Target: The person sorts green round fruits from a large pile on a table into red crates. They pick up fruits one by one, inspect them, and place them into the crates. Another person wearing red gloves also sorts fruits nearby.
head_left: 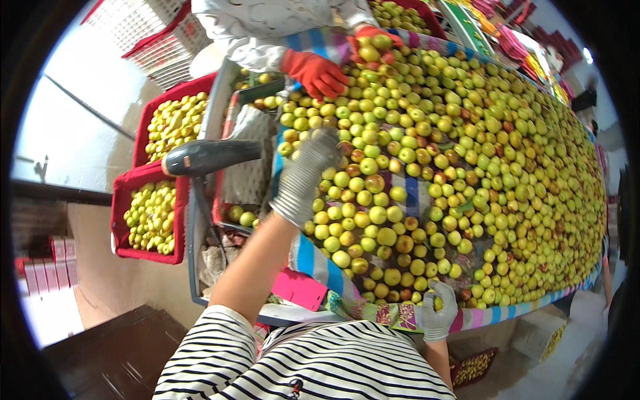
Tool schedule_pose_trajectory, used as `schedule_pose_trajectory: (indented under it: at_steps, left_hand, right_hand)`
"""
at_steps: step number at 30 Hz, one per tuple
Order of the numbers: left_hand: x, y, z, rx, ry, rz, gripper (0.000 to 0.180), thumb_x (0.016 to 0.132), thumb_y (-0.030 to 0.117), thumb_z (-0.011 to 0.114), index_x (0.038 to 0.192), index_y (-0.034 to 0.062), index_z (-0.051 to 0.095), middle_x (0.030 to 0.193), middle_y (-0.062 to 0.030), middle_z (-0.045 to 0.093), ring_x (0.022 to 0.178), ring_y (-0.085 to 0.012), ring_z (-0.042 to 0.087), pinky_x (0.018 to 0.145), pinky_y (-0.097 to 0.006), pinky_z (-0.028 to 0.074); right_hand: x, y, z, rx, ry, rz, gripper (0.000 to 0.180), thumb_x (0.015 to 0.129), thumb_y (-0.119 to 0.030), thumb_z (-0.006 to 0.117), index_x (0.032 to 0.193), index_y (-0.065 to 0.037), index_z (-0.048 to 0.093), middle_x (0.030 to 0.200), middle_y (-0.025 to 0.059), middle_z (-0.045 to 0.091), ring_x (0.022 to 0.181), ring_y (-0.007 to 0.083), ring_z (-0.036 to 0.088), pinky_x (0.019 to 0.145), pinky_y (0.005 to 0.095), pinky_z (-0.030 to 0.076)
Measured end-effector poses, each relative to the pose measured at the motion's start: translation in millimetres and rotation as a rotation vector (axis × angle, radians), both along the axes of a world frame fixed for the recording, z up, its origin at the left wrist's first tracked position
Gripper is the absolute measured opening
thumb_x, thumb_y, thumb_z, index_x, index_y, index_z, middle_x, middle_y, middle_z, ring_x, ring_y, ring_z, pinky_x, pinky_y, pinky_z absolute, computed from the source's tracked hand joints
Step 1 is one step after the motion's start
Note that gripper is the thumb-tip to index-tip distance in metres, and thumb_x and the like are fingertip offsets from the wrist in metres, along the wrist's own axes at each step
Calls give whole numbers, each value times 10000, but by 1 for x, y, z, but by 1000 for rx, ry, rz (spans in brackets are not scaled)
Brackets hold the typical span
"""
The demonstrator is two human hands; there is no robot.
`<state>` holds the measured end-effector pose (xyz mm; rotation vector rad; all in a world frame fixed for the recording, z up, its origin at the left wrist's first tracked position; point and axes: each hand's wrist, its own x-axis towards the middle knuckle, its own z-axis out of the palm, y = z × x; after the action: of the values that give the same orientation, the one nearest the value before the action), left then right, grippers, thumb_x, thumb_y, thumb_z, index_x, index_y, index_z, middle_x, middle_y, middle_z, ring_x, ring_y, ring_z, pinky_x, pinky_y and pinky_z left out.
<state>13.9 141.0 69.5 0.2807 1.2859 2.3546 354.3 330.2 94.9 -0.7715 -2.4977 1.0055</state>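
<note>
**Gloved hands over the fruit pile**

Striped sleeves, yours, fill the lower edge of the head view. Your right hand (pixel 439 312), in a grey knit glove, sits at the near rim of the tabletop (pixel 373 312), fingers curled round one small yellow-green fruit (pixel 437 303). Your left hand (pixel 303 175), gloved the same, reaches out over the left part of the pile; it is blurred, the fingers bent loosely down toward the fruit, and you cannot tell whether they grasp anything.

Green-yellow fruits (pixel 467 153), some blotched brown-red, cover the tabletop from near rim to far end, lying on a striped cloth (pixel 313 260) of blue, white and pink.

Across the pile, another person's hand in an orange glove (pixel 317 72) rests on the fruit at the far left corner; a second orange glove shows just behind it, partly hidden.

Left of the tabletop, two red crates (pixel 127 193) hold more of the same fruit. A dark handle (pixel 203 157) lies between crates and pile. White crates (pixel 153 40) stand stacked at the far left.
</note>
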Motion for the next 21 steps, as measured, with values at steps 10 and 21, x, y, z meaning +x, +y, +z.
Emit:
schedule_pose_trajectory:
  at_steps: [10, 21]
  left_hand:
    - [234, 185, -50, -507, 1168, -596, 596, 839, 269, 592, 1368, 65, 408, 1421, -161, 394, 1337, -353, 352, 1153, -478, 195]
    - [76, 141, -45, -959, 1347, -370, 536, 824, 334, 634, 1291, 107, 503, 1398, -129, 440, 1348, -299, 345, 1149, -483, 193]
  right_hand:
    - [19, 5, 2, -91, 218, -321, 54, 804, 25, 580, 841, 2, 549, 814, 87, 564, 719, 203, 562, 692, 318, 470]
    - [15, 3, -5, -17, 185, -74, 96, 777, 20, 644, 844, -5, 581, 805, 107, 612, 718, 208, 591, 662, 312, 492]
